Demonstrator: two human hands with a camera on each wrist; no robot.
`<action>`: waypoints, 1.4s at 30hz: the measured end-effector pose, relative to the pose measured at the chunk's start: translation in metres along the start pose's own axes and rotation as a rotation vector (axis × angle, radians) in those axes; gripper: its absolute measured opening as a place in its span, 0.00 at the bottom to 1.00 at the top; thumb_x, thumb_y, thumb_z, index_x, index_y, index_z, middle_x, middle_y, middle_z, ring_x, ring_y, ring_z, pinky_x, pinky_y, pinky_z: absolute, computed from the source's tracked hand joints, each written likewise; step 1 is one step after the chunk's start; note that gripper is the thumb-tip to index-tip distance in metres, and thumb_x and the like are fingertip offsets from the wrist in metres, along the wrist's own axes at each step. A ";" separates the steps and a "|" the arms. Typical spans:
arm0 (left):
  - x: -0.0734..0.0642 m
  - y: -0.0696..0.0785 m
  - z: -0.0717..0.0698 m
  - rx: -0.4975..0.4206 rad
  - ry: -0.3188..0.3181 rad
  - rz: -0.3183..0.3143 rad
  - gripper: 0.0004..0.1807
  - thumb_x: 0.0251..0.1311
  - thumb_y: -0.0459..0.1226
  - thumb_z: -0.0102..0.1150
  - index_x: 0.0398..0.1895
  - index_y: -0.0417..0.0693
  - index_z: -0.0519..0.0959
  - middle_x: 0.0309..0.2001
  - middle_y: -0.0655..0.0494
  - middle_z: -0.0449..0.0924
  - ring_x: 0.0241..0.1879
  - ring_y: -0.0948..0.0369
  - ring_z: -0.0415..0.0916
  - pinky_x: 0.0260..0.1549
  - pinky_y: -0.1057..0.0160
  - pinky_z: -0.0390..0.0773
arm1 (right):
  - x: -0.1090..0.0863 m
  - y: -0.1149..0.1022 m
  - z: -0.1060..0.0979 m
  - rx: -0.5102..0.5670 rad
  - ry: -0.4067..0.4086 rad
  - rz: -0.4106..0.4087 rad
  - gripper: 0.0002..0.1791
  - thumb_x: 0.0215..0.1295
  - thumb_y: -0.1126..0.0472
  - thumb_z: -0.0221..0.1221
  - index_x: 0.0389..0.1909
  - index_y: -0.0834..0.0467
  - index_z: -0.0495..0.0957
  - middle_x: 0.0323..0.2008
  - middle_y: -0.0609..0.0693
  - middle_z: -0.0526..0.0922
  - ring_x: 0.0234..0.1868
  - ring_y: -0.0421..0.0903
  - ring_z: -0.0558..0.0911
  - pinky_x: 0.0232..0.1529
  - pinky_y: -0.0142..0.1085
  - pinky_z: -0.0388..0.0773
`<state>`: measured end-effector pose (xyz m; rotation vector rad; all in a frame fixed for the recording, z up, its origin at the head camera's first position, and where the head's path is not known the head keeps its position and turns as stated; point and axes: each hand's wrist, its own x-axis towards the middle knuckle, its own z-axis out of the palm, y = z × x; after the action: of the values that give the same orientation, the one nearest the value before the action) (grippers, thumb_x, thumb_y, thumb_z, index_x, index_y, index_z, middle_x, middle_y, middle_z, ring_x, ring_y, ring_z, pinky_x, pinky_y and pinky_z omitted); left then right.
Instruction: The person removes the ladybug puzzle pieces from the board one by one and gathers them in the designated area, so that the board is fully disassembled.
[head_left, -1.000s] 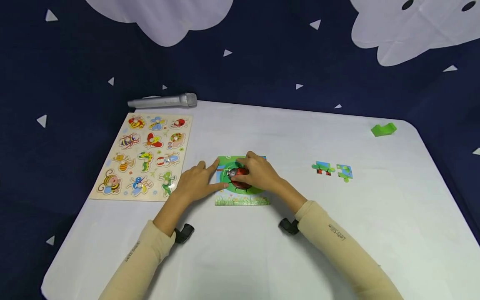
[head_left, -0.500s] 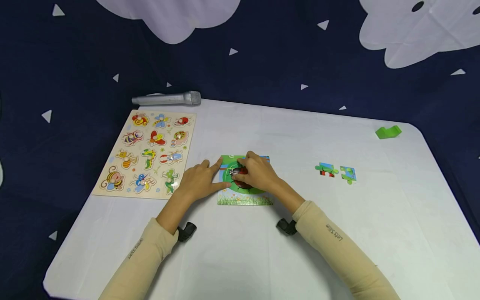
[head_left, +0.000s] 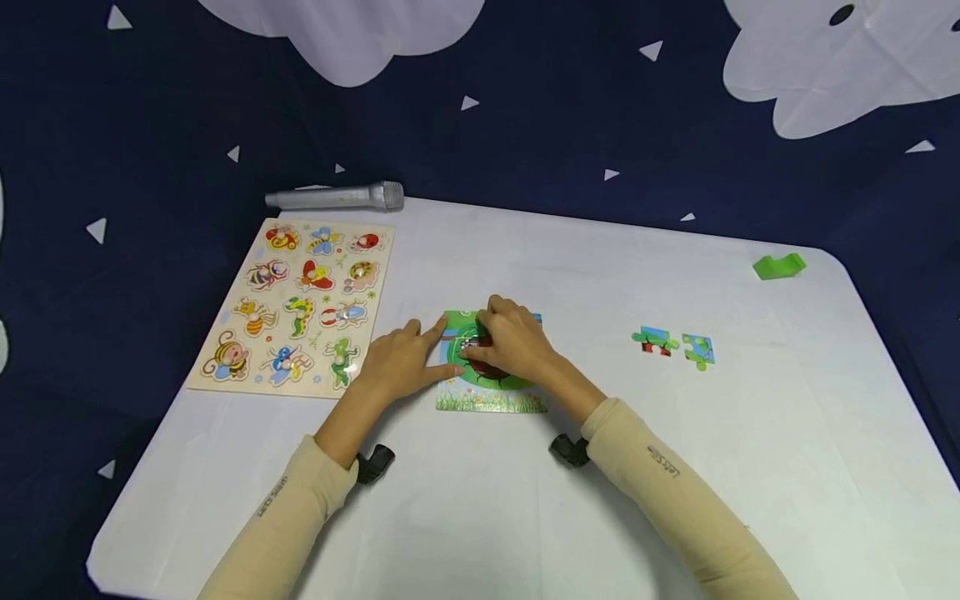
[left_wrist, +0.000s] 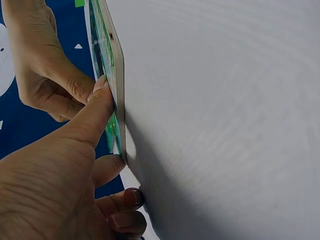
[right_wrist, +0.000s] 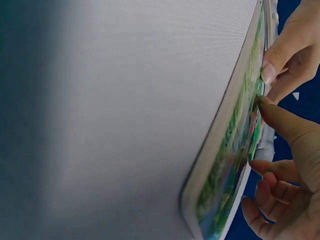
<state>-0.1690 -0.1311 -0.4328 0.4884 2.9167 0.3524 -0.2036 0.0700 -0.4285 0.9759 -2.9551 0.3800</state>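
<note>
A small jigsaw puzzle [head_left: 491,402] with a red ladybug on a green leaf lies on the table. My left hand [head_left: 393,362] is at its left side, the thumb resting on the picture and the index finger at the upper left corner. The right hand [head_left: 517,340] reaches over from the right; its thumb and index fingertips touch the ladybug area, spread apart, and its other fingers are loosely bent in the right wrist view. That hand covers the puzzle's right part. Two loose jigsaw pieces [head_left: 657,341] [head_left: 699,351] lie to the right.
A wooden insect peg puzzle [head_left: 296,304] lies at the left, with a silver microphone [head_left: 337,197] behind it. A green block [head_left: 780,267] sits near the back right corner. Beyond the white table [head_left: 465,508] hangs a dark blue cloth [head_left: 540,142].
The whole head view has shifted slightly. My right thumb and index finger have moved a little across the ladybug picture. The left hand keeps its place on the puzzle.
</note>
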 end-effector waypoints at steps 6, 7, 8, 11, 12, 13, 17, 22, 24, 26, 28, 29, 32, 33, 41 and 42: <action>0.000 0.002 0.000 0.017 -0.010 0.004 0.50 0.55 0.68 0.59 0.76 0.54 0.60 0.35 0.48 0.73 0.22 0.58 0.66 0.19 0.62 0.66 | -0.004 -0.004 0.001 -0.074 0.066 0.037 0.35 0.55 0.37 0.69 0.46 0.66 0.84 0.36 0.54 0.76 0.35 0.49 0.76 0.39 0.41 0.78; 0.000 0.003 0.000 0.019 -0.011 0.005 0.50 0.55 0.68 0.59 0.77 0.54 0.60 0.35 0.47 0.73 0.22 0.57 0.66 0.19 0.62 0.66 | -0.004 -0.004 0.002 -0.064 0.065 0.053 0.35 0.55 0.37 0.69 0.46 0.66 0.84 0.36 0.54 0.76 0.35 0.49 0.76 0.39 0.41 0.79; 0.000 0.003 -0.001 0.020 -0.013 0.005 0.50 0.55 0.68 0.59 0.77 0.54 0.60 0.36 0.47 0.74 0.22 0.57 0.67 0.19 0.62 0.66 | -0.004 -0.004 0.002 -0.047 0.061 0.074 0.35 0.54 0.37 0.70 0.46 0.66 0.84 0.37 0.54 0.76 0.35 0.49 0.77 0.39 0.41 0.80; 0.000 0.004 -0.001 0.023 -0.018 0.005 0.50 0.55 0.68 0.58 0.77 0.54 0.60 0.37 0.46 0.74 0.23 0.57 0.68 0.19 0.61 0.67 | -0.005 -0.004 0.003 0.022 0.051 0.131 0.34 0.54 0.39 0.70 0.46 0.66 0.84 0.37 0.56 0.76 0.35 0.49 0.78 0.37 0.41 0.82; 0.000 0.005 -0.001 0.022 -0.019 0.005 0.50 0.55 0.68 0.58 0.77 0.54 0.60 0.38 0.46 0.75 0.23 0.57 0.68 0.19 0.61 0.67 | -0.005 -0.004 0.004 0.041 0.051 0.142 0.34 0.54 0.39 0.71 0.46 0.66 0.84 0.37 0.56 0.77 0.34 0.49 0.78 0.36 0.41 0.82; 0.000 0.005 -0.001 0.022 -0.018 0.006 0.50 0.56 0.68 0.58 0.77 0.54 0.60 0.38 0.45 0.75 0.23 0.57 0.68 0.19 0.61 0.67 | -0.005 -0.004 0.004 0.057 0.055 0.150 0.33 0.54 0.40 0.71 0.45 0.67 0.84 0.37 0.57 0.77 0.34 0.49 0.78 0.36 0.40 0.82; 0.001 0.005 0.001 0.024 -0.009 0.008 0.50 0.55 0.68 0.58 0.77 0.54 0.60 0.38 0.46 0.75 0.23 0.57 0.68 0.19 0.62 0.67 | -0.005 -0.005 0.006 0.097 0.060 0.168 0.34 0.55 0.42 0.71 0.48 0.68 0.83 0.37 0.57 0.77 0.32 0.48 0.76 0.34 0.38 0.80; 0.001 0.005 0.003 0.017 -0.013 0.008 0.50 0.55 0.68 0.58 0.76 0.53 0.60 0.37 0.46 0.74 0.22 0.57 0.67 0.18 0.62 0.67 | -0.005 -0.006 0.004 0.139 0.032 0.193 0.35 0.54 0.44 0.72 0.54 0.68 0.81 0.39 0.57 0.77 0.34 0.47 0.76 0.35 0.38 0.79; 0.001 0.004 0.003 0.013 -0.018 0.005 0.51 0.55 0.68 0.58 0.77 0.54 0.59 0.38 0.45 0.74 0.22 0.57 0.67 0.18 0.62 0.67 | -0.006 -0.006 0.002 0.139 0.027 0.191 0.35 0.54 0.44 0.72 0.54 0.67 0.81 0.40 0.56 0.77 0.35 0.47 0.77 0.36 0.38 0.79; 0.000 0.003 0.003 0.009 -0.024 0.000 0.50 0.56 0.68 0.58 0.77 0.54 0.59 0.39 0.44 0.75 0.23 0.57 0.68 0.19 0.61 0.68 | -0.007 -0.005 -0.001 0.126 0.029 0.178 0.35 0.53 0.44 0.73 0.53 0.67 0.81 0.39 0.56 0.76 0.34 0.47 0.76 0.37 0.38 0.79; 0.000 0.002 0.003 0.003 -0.027 -0.003 0.50 0.56 0.68 0.58 0.77 0.54 0.59 0.41 0.43 0.75 0.24 0.56 0.69 0.20 0.61 0.69 | -0.010 -0.002 -0.005 0.116 0.039 0.167 0.34 0.52 0.46 0.74 0.52 0.67 0.82 0.38 0.55 0.76 0.33 0.47 0.75 0.36 0.38 0.79; 0.000 0.001 0.003 0.002 -0.027 -0.003 0.50 0.56 0.68 0.57 0.77 0.54 0.59 0.42 0.43 0.75 0.24 0.56 0.69 0.20 0.60 0.70 | -0.012 0.000 -0.007 0.113 0.043 0.164 0.34 0.52 0.46 0.74 0.52 0.67 0.82 0.37 0.55 0.76 0.32 0.47 0.75 0.35 0.38 0.78; 0.000 -0.001 0.002 -0.009 -0.021 -0.004 0.50 0.56 0.67 0.59 0.77 0.54 0.59 0.43 0.42 0.76 0.25 0.55 0.71 0.21 0.59 0.71 | -0.018 0.009 -0.014 0.125 0.054 0.175 0.34 0.50 0.48 0.76 0.52 0.67 0.82 0.37 0.55 0.75 0.32 0.47 0.73 0.34 0.38 0.76; 0.000 -0.002 0.001 -0.010 -0.017 -0.004 0.50 0.56 0.67 0.59 0.77 0.54 0.59 0.43 0.42 0.76 0.26 0.55 0.71 0.21 0.59 0.72 | -0.021 0.013 -0.016 0.129 0.057 0.185 0.34 0.50 0.49 0.76 0.52 0.67 0.82 0.37 0.55 0.75 0.32 0.47 0.72 0.34 0.38 0.75; 0.001 -0.002 0.000 -0.023 -0.013 0.003 0.50 0.56 0.67 0.60 0.77 0.53 0.59 0.42 0.42 0.76 0.26 0.55 0.71 0.21 0.58 0.72 | -0.055 0.053 -0.032 0.159 0.074 0.274 0.35 0.49 0.49 0.76 0.54 0.67 0.80 0.38 0.55 0.72 0.37 0.50 0.72 0.38 0.43 0.74; 0.001 -0.002 0.000 -0.025 -0.013 0.005 0.50 0.56 0.66 0.60 0.77 0.52 0.59 0.42 0.41 0.76 0.26 0.55 0.71 0.21 0.58 0.72 | -0.060 0.058 -0.033 0.155 0.076 0.284 0.35 0.48 0.49 0.76 0.54 0.67 0.80 0.38 0.55 0.72 0.37 0.50 0.72 0.39 0.44 0.74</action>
<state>-0.1705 -0.1327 -0.4330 0.4926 2.8951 0.3844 -0.1913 0.1581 -0.4144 0.5324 -3.0330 0.6436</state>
